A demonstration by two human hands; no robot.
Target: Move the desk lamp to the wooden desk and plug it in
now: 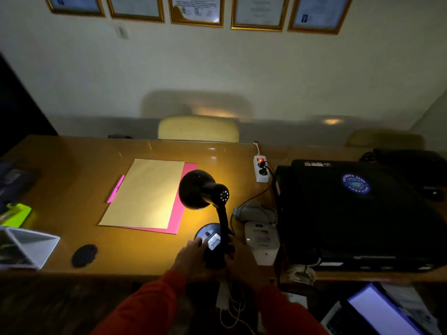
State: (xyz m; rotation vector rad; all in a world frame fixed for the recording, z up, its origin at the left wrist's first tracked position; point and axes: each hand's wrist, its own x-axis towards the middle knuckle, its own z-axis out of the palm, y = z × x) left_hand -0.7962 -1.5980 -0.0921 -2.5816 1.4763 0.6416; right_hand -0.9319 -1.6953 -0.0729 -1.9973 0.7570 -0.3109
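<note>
A black desk lamp (205, 189) stands lit on the wooden desk (72, 165), its shade aimed left at the papers. Its round base (212, 238) carries a white sticker. My left hand (191, 255) rests on the base's near left edge, fingers on top. My right hand (242, 255) wraps the base's right side by the gooseneck. A dark cord (251, 197) runs from the lamp area to a white power strip (261, 169) whose red switch glows, with plugs in its sockets.
A tan sheet over pink paper (145, 194) and a pink pen (116, 188) lie left of the lamp. A black printer (350, 213) fills the right. A white box (262, 240), a dark round disc (84, 255) and a white tray (31, 247) sit near the front edge.
</note>
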